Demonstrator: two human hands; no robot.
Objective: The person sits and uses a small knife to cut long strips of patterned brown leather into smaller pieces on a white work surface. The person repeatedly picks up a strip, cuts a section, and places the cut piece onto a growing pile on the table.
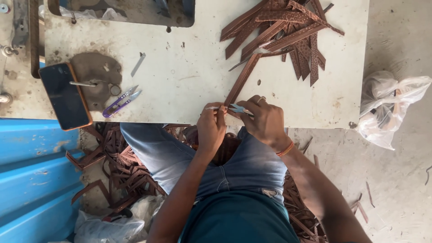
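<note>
At table edge | left hand (211,125), right hand (265,121) together, gripping brown strap (241,79)

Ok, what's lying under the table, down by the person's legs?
Under the table, a tangle of brown strips lies on the floor by the jeans-clad legs, with more strips on the other side. A plastic bag sits nearby. Whatever is beneath the tabletop itself is hidden.

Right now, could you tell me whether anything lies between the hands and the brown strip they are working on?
Nothing visible does. The left hand and right hand already meet at the near end of the strip on the table. The purple snips and phone lie off to the left, apart.
</note>
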